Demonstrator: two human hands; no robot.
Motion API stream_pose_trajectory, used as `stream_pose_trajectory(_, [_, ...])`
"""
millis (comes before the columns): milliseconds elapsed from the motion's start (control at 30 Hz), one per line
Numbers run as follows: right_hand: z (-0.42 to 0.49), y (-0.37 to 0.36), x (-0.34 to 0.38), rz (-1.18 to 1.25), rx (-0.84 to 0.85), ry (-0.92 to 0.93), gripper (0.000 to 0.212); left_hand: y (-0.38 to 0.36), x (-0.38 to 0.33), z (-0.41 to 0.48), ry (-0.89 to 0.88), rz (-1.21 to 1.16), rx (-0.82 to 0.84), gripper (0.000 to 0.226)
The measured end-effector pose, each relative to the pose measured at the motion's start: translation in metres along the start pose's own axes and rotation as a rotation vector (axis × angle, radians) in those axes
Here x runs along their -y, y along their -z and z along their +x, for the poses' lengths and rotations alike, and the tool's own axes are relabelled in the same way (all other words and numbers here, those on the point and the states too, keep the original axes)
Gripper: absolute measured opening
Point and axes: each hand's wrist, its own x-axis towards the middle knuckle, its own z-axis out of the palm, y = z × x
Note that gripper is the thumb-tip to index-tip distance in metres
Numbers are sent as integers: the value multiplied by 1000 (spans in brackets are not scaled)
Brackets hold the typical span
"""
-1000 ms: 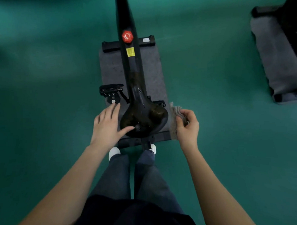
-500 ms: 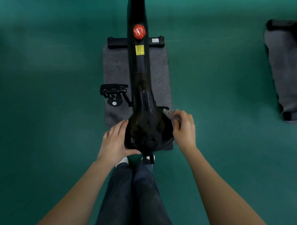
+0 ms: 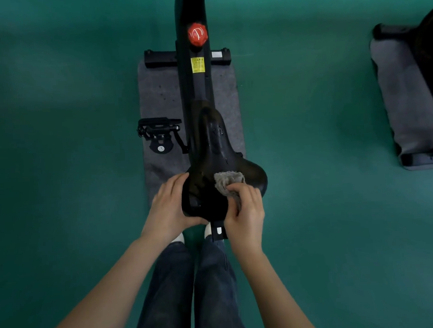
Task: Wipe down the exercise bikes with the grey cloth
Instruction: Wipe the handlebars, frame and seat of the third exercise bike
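Head view: the saddle (image 3: 217, 144) of the exercise bike (image 3: 195, 90) is the reference point, seen from directly above. The grey cloth (image 3: 227, 182) lies bunched on the saddle's wide rear part, right of its centre line. The right hand (image 3: 246, 212) holds the cloth with its fingers curled over the rear of the bundle and presses it onto the saddle surface. The left hand (image 3: 169, 208) grips the saddle's left rear edge, fingers bent along the side and thumb at the rear rim. Both hands cover the saddle's rear corners. Ahead of the saddle, the black frame carries a yellow label (image 3: 197, 65) and, further on, a red knob (image 3: 198, 37). Left of the saddle nose, a black pedal (image 3: 159, 129) projects over the grey mat (image 3: 157, 92) under the bike; the saddle hides the frame directly beneath it. A black stabiliser bar (image 3: 160, 58) crosses the far end of the mat. Behind the saddle stand the person's dark trousers (image 3: 171, 289) and white shoe tips (image 3: 177, 238). Far right of the saddle, on the green floor (image 3: 62, 170), a second mat (image 3: 406, 101) bears a second machine (image 3: 431, 43), cut by the frame edge.
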Motion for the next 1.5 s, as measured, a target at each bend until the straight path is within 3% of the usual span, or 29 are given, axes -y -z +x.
stream_pose_trajectory(133, [19, 22, -20, 34, -122, -59, 18, 0, 3, -2, 2, -44, 0, 118])
stream_pose_trajectory(233, [41, 36, -52, 54, -250, -218, 20, -3, 5, -3, 1, -80, -7, 119])
stream_pose_trajectory(433, [55, 15, -84, 268, -192, -510, 20, -9, 11, -2, -12, -132, -23, 119])
stream_pose_trajectory(733, [-19, -12, -64, 400, -339, -620, 17, -9, 13, 0, -39, -143, -37, 117])
stream_pose_trajectory(1033, [-59, -32, -20, 326, -370, -590, 17, -8, 18, -2, -89, -150, -39, 120])
stream_pose_trajectory(1233, [-68, -45, 8, 247, -429, -485, 28, -6, 35, -4, -91, -152, -47, 113])
stream_pose_trajectory(1500, [-68, -61, 53, 194, -274, -289, 30, 0, 53, -16, -72, -165, -117, 86])
